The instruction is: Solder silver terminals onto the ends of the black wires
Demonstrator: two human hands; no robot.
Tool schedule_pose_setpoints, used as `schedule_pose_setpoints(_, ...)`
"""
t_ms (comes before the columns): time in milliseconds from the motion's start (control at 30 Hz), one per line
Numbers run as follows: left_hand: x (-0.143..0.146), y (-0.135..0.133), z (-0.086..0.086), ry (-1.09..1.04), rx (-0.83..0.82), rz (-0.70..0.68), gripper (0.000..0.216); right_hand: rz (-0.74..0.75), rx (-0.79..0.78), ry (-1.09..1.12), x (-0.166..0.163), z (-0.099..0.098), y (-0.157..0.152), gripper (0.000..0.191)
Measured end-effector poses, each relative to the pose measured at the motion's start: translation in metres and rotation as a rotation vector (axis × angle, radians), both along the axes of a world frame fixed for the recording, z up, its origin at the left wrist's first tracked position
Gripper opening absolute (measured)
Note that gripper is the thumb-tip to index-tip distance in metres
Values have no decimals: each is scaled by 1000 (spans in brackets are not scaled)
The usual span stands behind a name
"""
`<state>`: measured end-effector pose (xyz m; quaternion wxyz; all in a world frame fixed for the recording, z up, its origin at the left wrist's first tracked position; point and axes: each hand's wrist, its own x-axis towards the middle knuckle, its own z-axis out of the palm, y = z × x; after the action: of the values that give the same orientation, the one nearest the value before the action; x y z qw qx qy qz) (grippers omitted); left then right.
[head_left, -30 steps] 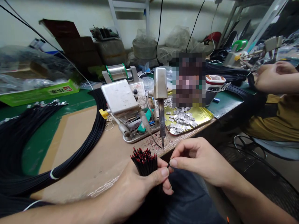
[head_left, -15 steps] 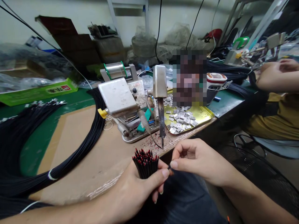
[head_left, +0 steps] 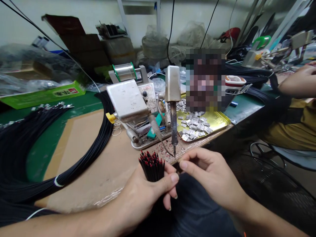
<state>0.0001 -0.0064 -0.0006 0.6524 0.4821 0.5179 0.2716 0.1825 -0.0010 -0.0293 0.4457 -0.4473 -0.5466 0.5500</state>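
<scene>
My left hand (head_left: pixel 148 194) is closed around an upright bundle of thin black cables (head_left: pixel 151 168) with red tips. Close to its thumb, my right hand (head_left: pixel 207 174) pinches the end of a single black cable (head_left: pixel 178 167), mostly hidden by the fingers. Just above these fingertips a soldering iron (head_left: pixel 174 126) points straight down, its tip apart from the hands. The thin, curved end of a solder feed tube (head_left: pixel 158 131) reaches toward that tip from the left.
Behind the iron, a gold tray (head_left: pixel 219 121) holds many small metal connectors (head_left: pixel 195 126). A solder spool (head_left: pixel 124 71) sits on the metal soldering machine (head_left: pixel 127 100). Coiled black cables (head_left: pixel 98 141) lie on cardboard (head_left: pixel 81 154) at left. Another person's arm (head_left: pixel 298 80) shows at right.
The view has shifted slightly, so the bench appears farther right. My right fingertips have risen a little toward the iron's tip. My left hand keeps its grip on the bundle.
</scene>
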Motion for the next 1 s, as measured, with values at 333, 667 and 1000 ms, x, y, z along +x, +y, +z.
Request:
schedule_pose_setpoints(333,-3,12,4,-79,-45,185,23,-76,-146,175,2,-7,16,27)
schedule_pose_setpoints(667,0,11,7,-80,-73,284,21,-97,-162,365,-9,-13,18,24)
schedule_pose_setpoints(1000,-1,10,5,-88,-36,275,15,-118,-158,358,-15,-12,13,22)
